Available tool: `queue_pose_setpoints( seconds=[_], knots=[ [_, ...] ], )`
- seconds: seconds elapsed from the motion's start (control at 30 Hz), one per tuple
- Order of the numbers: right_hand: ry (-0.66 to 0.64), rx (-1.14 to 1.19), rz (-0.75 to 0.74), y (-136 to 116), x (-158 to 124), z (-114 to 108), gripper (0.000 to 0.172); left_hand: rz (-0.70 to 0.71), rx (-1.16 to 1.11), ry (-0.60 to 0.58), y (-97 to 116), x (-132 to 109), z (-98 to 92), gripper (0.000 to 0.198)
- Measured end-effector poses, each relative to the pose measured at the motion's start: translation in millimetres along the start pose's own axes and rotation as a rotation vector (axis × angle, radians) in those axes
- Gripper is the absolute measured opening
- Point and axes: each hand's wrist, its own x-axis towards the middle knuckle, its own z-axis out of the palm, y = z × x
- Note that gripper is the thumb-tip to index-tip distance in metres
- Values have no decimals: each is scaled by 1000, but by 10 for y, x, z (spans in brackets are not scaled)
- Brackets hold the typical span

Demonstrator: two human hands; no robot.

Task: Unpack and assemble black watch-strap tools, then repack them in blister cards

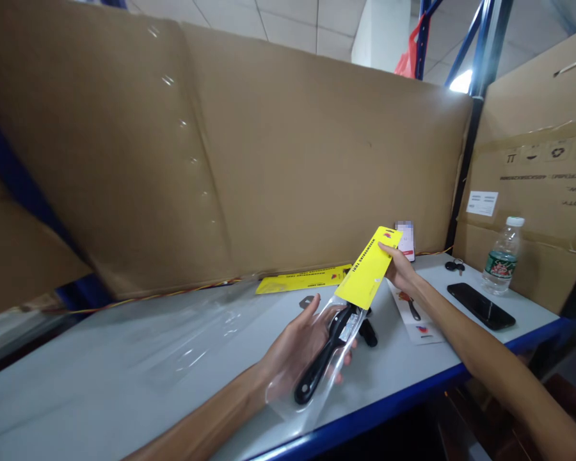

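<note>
Both hands hold a black-handled tool [319, 371] in a clear plastic sleeve, tilted above the table's front part. A yellow card [365, 272] printed with "woodworking tool" covers its upper end, so I cannot tell the kind of tool. My left hand [300, 342] cradles the sleeve from below, thumb up on the left and fingertips curled out on the right side. My right hand [399, 264] pinches the card near its top, thumb on the front. Behind the package lie a second yellow card [302, 280] and a black object [367, 333], partly hidden.
On the grey table [182, 403] lie a clear plastic sheet [196, 339], a printed leaflet [420, 320], a black phone [480, 305] and keys [455, 265]. A water bottle [502, 259] stands at right. A lit phone [406, 240] leans against the tall cardboard [317, 153].
</note>
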Motion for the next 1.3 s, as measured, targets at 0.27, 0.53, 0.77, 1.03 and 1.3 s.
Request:
queue_pose_setpoints(
  seconds=[0.27, 0.53, 0.77, 1.03, 1.3],
  knots=[
    [-453, -118, 250, -3, -47, -85, 26, 4, 4, 25, -2, -17, 29, 51],
    [-103, 163, -77, -357, 81, -257, 26, -28, 33, 2, -27, 0, 51, 50],
    [-9, 112, -165, -654, 15, -417, 58, 25, 0, 127, -30, 17, -11, 47],
    [-137, 17, 73, -596, 66, -431, 48, 12, 69, 202, -14, 3, 64, 50],
    [90, 150, -25, -415, 85, -216, 17, -16, 87, 143, -52, 25, 2, 56]
  ],
)
